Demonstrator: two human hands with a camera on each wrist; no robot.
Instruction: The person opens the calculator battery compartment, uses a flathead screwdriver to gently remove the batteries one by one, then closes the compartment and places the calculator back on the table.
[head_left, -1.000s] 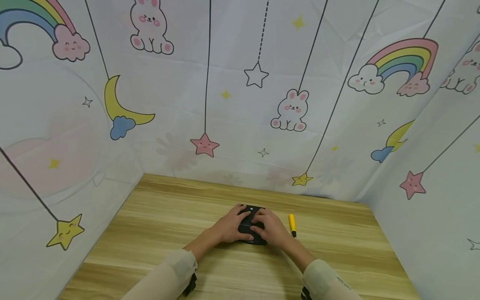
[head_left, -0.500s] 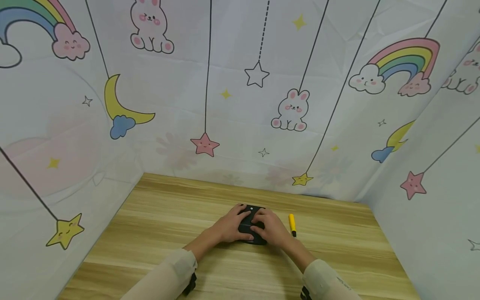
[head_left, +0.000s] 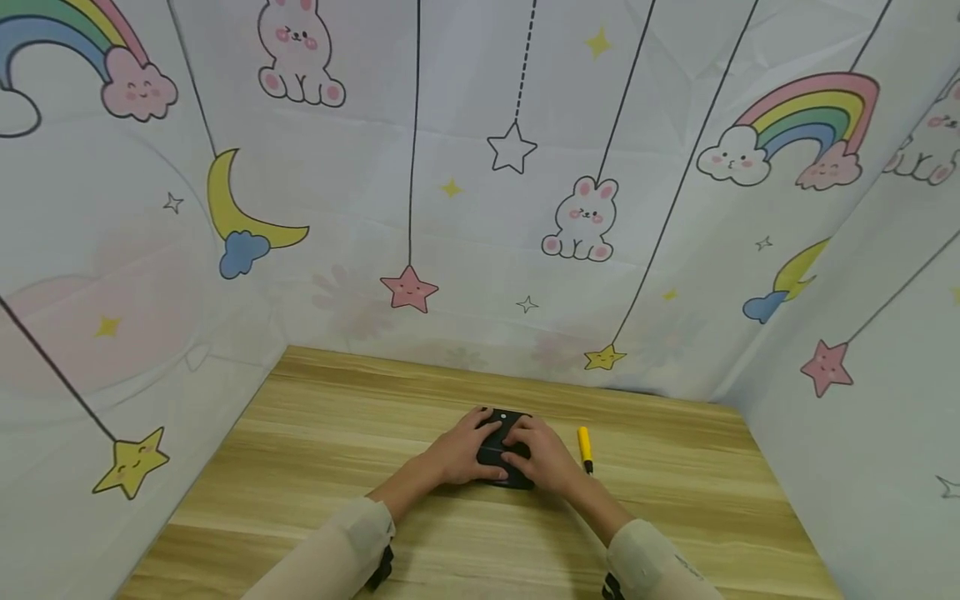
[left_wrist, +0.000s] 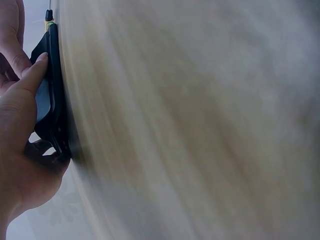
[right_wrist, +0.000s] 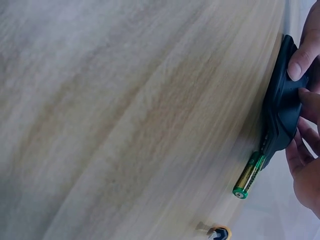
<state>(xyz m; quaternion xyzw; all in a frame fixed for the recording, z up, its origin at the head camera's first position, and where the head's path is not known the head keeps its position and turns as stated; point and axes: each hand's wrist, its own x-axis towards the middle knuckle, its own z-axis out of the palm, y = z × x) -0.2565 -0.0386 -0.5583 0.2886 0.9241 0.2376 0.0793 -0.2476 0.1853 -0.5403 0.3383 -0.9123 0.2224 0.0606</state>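
Note:
A flat black plastic device (head_left: 491,457) lies on the table between both hands, a small white dot near its far edge. My left hand (head_left: 456,452) grips its left side, thumb (left_wrist: 37,70) on the top face and fingers at the far edge. From the right, my right hand (head_left: 553,460) holds it with bent fingers, thumb and index fingertips on the upper face. A green and gold battery (right_wrist: 248,176) rests against the device's right side in the right wrist view; the right hand hides it in the head view. The device's exact kind cannot be told.
A screwdriver with a yellow handle (head_left: 585,446) lies on the wood-grain table (head_left: 322,433), right of the right hand. White cloth walls (head_left: 480,333) printed with cartoon stars, rabbits and rainbows border the table at the back and both sides.

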